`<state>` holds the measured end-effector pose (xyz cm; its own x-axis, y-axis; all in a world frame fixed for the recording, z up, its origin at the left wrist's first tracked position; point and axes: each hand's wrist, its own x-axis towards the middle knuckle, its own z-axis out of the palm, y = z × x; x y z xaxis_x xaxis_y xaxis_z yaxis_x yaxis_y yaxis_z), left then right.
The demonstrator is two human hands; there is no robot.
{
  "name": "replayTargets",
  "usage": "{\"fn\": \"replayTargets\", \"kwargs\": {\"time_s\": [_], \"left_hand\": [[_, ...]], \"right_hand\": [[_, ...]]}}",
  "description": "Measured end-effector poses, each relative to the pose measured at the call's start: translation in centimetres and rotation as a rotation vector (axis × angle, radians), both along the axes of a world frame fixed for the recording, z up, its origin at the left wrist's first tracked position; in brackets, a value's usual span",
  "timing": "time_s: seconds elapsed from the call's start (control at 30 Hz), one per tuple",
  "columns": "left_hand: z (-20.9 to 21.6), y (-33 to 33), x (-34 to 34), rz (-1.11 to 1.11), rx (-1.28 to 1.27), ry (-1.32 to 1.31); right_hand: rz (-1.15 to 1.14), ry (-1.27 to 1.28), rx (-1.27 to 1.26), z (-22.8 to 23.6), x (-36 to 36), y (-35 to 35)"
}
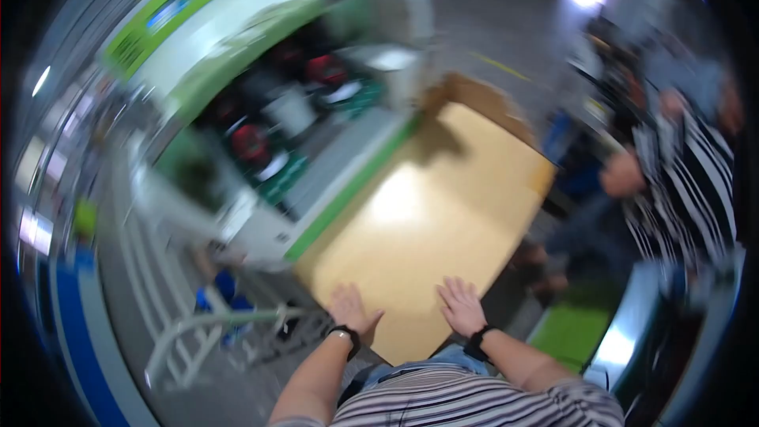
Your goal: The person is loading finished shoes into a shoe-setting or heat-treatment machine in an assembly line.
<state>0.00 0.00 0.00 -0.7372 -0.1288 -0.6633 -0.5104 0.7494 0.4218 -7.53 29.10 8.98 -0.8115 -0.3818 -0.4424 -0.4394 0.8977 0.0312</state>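
Both my hands rest on a pale yellow-tan tabletop [443, 229] close to my body. My left hand [353, 313] lies near its left edge, fingers stretched and thumb turned inward, a dark band on the wrist. Toward the right edge, my right hand [462, 306] lies flat with fingers spread, and a dark watch or band sits on that wrist. Neither hand holds anything. Beyond the tabletop stands a white and green machine [300, 111] with an open front, where blurred red and dark round parts [251, 145] show inside.
A brown cardboard-coloured raised edge [494, 107] borders the table's far end. At left is a white tubular metal frame [190, 332]. Another person in a striped shirt [688, 182] is at the right, near a green surface [577, 324]. The picture is blurred by motion.
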Motion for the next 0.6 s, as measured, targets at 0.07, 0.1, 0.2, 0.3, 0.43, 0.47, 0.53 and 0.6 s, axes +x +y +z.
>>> {"fn": "replayTargets", "kwargs": {"time_s": [0.07,0.1,0.2,0.3,0.43,0.47,0.53,0.6], "left_hand": [[-2.7,-4.0,-5.8,-0.360,-0.110,0.201],[-4.3,-0.9,-6.8,-0.370,-0.108,0.278],[-5.1,-17.8,-10.1,-0.479,-0.312,0.244],[-6.4,-28.0,-8.1,-0.412,-0.551,0.501],[-7.0,-29.0,-10.3,-0.324,-0.607,0.654],[-7.3,-29.4,-10.8,-0.341,-0.634,0.571],[-4.1,-28.0,-10.4,-0.408,-0.599,0.494],[-1.1,-26.8,-9.9,-0.447,-0.572,0.398]], "right_hand": [[-0.094,0.129,-0.109,0.9,0.6,-4.4],[-0.068,0.082,-0.059,2.7,-0.6,-1.7],[-0.295,0.116,-0.228,-6.9,4.3,-14.5],[-0.577,-0.085,-0.551,-9.1,8.0,-19.8],[-1.015,-0.295,-0.480,-13.6,15.1,-15.9],[-1.135,-0.240,-0.508,-13.9,17.4,-15.2],[-1.382,-0.152,-0.501,-15.3,24.8,-14.1],[-1.451,-0.261,-0.351,-18.2,31.3,-13.9]]}}
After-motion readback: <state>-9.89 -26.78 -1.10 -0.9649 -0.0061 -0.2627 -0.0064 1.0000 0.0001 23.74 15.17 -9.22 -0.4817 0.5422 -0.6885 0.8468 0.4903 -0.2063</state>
